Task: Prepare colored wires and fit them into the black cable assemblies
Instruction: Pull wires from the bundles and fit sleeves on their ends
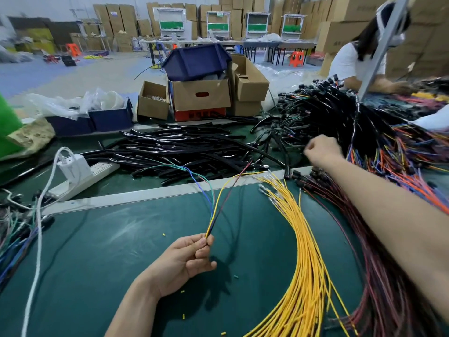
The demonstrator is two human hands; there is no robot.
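At the lower centre of the frame the left hand (187,261) is raised palm-up over the green table (109,251), thumb and curled fingers pinching a small bunch of colored wires (213,210) that fans upward. The right arm stretches from the right edge toward the upper right, where the right hand (323,150) is curled knuckles-up at the edge of the heap of black cable assemblies (323,110). I cannot tell whether it grips anything. A sheaf of yellow wires (306,263) lies between the arms.
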